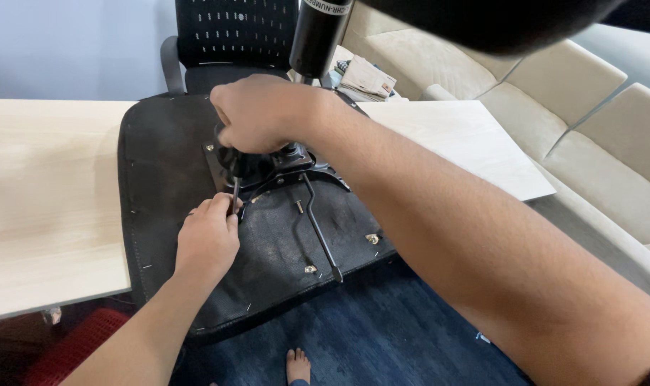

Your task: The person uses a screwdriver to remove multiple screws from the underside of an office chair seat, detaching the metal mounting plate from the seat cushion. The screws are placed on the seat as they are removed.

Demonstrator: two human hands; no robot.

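An upturned black chair seat lies on a light wooden table, its metal mechanism plate facing up. My right hand is closed around the dark handle of a screwdriver that points down at the plate's near left corner. My left hand pinches the screwdriver's shaft near its tip, resting on the seat. A black gas cylinder rises from the plate. A thin black lever runs toward me. A loose bolt and brass-coloured screws sit on the seat's underside.
A black mesh office chair stands behind the table. A beige sofa fills the right side, with papers beside it. Blue carpet lies below, with a bare foot on it. Something red sits under the table.
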